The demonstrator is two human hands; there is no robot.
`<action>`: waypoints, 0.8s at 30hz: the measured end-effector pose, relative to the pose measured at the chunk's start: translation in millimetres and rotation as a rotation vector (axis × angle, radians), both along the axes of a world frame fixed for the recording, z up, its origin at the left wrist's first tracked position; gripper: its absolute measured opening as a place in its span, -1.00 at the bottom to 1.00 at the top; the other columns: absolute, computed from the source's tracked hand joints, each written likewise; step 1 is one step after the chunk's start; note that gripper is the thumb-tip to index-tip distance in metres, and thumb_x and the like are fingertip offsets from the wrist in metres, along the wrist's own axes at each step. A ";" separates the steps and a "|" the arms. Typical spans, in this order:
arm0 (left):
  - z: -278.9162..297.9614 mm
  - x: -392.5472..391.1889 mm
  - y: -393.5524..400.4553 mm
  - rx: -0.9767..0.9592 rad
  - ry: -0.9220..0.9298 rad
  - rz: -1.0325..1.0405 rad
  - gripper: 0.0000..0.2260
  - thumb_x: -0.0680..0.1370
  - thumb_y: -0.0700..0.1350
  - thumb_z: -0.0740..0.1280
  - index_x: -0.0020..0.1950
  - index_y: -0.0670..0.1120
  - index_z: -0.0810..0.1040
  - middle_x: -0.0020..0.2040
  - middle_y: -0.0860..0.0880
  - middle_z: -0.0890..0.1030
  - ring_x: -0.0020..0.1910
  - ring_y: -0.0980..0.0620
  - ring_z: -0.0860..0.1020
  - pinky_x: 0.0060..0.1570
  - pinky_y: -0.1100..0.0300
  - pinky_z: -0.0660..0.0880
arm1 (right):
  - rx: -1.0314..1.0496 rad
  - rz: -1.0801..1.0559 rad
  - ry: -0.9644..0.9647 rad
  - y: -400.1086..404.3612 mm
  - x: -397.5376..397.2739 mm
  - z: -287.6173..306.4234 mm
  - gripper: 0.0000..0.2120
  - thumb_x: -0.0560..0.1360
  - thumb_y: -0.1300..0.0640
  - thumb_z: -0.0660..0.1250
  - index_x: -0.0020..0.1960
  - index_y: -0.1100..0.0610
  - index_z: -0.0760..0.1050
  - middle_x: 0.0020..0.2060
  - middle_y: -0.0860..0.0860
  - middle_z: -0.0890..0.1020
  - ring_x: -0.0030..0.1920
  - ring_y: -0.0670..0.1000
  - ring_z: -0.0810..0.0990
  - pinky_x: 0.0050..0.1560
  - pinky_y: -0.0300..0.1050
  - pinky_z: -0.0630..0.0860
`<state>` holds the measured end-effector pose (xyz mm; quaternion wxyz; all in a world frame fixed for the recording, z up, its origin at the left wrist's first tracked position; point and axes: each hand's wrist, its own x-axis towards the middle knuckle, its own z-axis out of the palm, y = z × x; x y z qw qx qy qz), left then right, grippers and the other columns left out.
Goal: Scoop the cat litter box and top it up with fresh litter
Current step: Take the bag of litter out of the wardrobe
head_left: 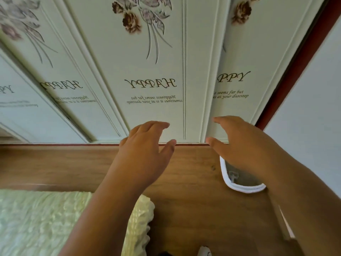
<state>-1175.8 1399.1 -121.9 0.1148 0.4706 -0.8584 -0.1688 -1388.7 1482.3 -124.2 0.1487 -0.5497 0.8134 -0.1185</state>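
The white-rimmed plastic litter box (pixel 239 187) on the wooden floor was mostly hidden under the right hand (pixel 245 145) and forearm; only its near rim and a small grey patch inside showed. Left of the box, the pale green quilted bedspread (pixel 46 222) was cut off by the frame's edges.

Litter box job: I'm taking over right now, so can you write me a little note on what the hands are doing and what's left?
Left hand: open, holds nothing, reaching toward the white sliding door.
Right hand: open, holds nothing, near that door's edge.
Litter box: a white-rimmed tray on the wood floor, partly hidden under the right hand.
Done: nothing that shows.
Left: scooping and topping up. No scoop or fresh litter in view.
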 end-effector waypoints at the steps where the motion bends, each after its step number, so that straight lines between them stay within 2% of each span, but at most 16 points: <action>1: -2.0 -3.6 -7.8 0.018 0.004 0.017 -0.56 0.62 0.22 0.20 0.50 0.21 0.32 0.48 0.22 0.36 0.50 0.11 0.27 0.47 -0.10 0.29 | 0.002 0.021 0.002 -13.6 -4.8 0.6 -0.35 0.60 -0.29 0.18 0.61 -0.12 0.11 0.57 -0.07 0.26 0.46 0.03 0.40 0.43 0.09 0.39; 5: -11.7 -10.4 -44.4 0.049 0.014 0.073 -0.55 0.60 0.25 0.19 0.49 0.22 0.33 0.46 0.22 0.39 0.48 0.10 0.31 0.44 -0.12 0.34 | 0.019 0.114 -0.024 -62.8 -12.5 0.8 -0.35 0.59 -0.29 0.19 0.61 -0.13 0.12 0.56 -0.09 0.29 0.49 0.01 0.35 0.45 0.05 0.35; 10: -24.9 -18.2 -113.8 0.076 0.039 0.124 -0.54 0.60 0.26 0.17 0.50 0.21 0.33 0.49 0.19 0.38 0.50 0.06 0.30 0.45 -0.15 0.33 | -0.028 0.122 0.007 -134.5 -20.0 -3.8 -0.41 0.61 -0.26 0.20 0.59 -0.13 0.18 0.49 -0.08 0.40 0.42 0.00 0.43 0.35 -0.01 0.40; 14: -31.0 -23.5 -184.4 0.080 0.054 0.155 -0.53 0.62 0.24 0.19 0.52 0.20 0.31 0.51 0.19 0.34 0.53 0.06 0.26 0.47 -0.14 0.31 | -0.022 0.150 0.047 -201.8 -24.7 -4.8 -0.41 0.62 -0.26 0.18 0.59 -0.13 0.18 0.52 -0.10 0.36 0.45 -0.02 0.40 0.38 0.00 0.38; 24: -10.7 -29.7 -355.2 0.023 0.064 0.172 -0.56 0.63 0.24 0.17 0.51 0.22 0.30 0.51 0.22 0.33 0.48 0.09 0.30 0.45 -0.07 0.32 | -0.065 0.192 0.089 -375.1 -18.9 9.8 -0.44 0.63 -0.25 0.16 0.58 -0.12 0.21 0.48 -0.14 0.42 0.42 -0.04 0.43 0.35 -0.02 0.41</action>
